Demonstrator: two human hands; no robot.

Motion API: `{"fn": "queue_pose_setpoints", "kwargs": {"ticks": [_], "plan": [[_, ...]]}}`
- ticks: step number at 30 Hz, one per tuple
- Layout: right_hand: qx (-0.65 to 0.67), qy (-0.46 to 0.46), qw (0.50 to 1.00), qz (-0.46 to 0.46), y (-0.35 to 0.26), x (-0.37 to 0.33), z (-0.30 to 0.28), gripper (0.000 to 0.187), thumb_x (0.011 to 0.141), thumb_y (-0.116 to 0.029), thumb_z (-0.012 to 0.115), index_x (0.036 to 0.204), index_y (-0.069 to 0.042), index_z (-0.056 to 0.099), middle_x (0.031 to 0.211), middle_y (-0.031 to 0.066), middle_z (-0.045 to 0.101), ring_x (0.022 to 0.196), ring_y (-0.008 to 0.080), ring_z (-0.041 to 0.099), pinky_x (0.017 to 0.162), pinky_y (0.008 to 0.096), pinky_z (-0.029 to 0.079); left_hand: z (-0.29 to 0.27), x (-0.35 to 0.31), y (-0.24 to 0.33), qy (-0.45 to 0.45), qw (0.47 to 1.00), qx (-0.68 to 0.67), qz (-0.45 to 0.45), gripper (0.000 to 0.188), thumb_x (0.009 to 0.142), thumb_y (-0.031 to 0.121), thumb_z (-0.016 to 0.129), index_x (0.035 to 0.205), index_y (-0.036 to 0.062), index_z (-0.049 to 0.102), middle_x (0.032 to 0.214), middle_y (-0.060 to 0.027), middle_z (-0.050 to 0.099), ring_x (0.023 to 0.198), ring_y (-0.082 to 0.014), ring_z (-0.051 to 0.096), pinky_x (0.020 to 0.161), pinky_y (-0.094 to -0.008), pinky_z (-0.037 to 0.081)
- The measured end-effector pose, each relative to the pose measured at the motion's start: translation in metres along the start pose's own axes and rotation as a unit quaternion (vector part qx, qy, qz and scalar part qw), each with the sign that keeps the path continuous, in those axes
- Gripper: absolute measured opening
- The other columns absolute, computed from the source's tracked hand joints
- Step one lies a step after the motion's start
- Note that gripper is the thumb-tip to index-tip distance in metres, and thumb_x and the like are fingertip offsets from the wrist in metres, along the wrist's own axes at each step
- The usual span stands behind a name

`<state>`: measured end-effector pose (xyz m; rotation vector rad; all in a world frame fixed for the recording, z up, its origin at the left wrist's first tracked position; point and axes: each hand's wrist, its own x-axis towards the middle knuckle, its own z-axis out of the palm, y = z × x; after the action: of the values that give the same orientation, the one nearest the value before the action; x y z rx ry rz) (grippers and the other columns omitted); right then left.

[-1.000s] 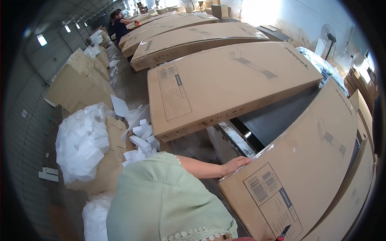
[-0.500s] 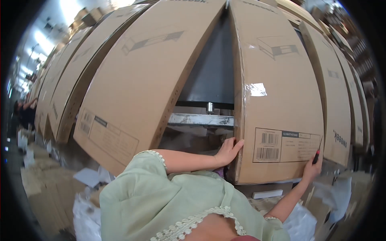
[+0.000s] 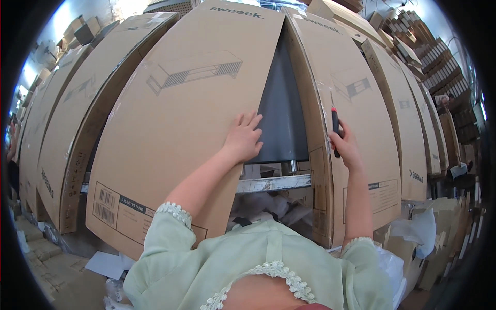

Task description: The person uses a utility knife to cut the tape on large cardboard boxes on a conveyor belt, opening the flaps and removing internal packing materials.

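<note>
Left hand [image 3: 243, 138] spread flat, fingers open, on the inner edge of the left carton flap [image 3: 181, 124]; nothing grasped. Right hand [image 3: 345, 147] closed around a utility knife [image 3: 335, 132], blade upward, against the right carton flap [image 3: 356, 119]. Between the hands, a dark panel [image 3: 281, 113] in the open gap, long axis running away from the body. Below, a metal rail [image 3: 274, 183] and white packing [image 3: 268, 204].

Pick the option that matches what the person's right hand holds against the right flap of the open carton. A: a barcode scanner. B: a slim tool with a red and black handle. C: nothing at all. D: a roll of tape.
B: the right hand grips a slim tool with a red and black handle, its thin tip pointing up along the right cardboard flap, while the left hand lies flat on the left cardboard flap.
</note>
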<state>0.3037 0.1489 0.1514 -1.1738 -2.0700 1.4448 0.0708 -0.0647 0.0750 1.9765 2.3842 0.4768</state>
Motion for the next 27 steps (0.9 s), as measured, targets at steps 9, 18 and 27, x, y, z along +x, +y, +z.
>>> {"fn": "queue_pose_setpoints", "kwargs": {"ticks": [9,18,27], "plan": [[-0.377,0.134,0.904,-0.149,-0.032,0.280,0.081,0.054,0.087,-0.037,0.056,0.133,-0.010,0.046,0.101,0.0225,0.066,0.097,0.0377,0.064,0.083,0.0469,0.051,-0.005,0.012,-0.018,0.090,0.986,-0.137,-0.036,0.038,0.078,0.027,0.069,0.108,0.0035,0.064,0.133,-0.0115,0.052,0.128,-0.0278,0.042,0.106,-0.0446,0.031],[-0.354,0.133,0.923,-0.075,-0.064,0.481,0.125,0.047,0.089,-0.034,0.051,0.127,-0.006,0.047,0.112,0.0234,0.062,0.105,0.0397,0.060,0.090,0.0482,0.048,-0.012,0.042,-0.027,0.140,0.973,-0.084,-0.160,0.056,0.071,0.031,0.078,0.115,0.0015,0.060,0.129,-0.0155,0.053,0.113,-0.0328,0.050,0.097,-0.0430,0.039],[-0.284,0.129,0.949,-0.042,-0.078,0.575,0.148,0.041,0.090,-0.022,0.045,0.123,0.003,0.049,0.124,0.0303,0.053,0.114,0.0409,0.055,0.094,0.0455,0.047,-0.021,0.052,-0.028,0.075,0.973,-0.111,-0.190,0.058,0.068,0.027,0.081,0.115,-0.0009,0.060,0.128,-0.0165,0.053,0.115,-0.0337,0.049,0.096,-0.0428,0.038]]}}
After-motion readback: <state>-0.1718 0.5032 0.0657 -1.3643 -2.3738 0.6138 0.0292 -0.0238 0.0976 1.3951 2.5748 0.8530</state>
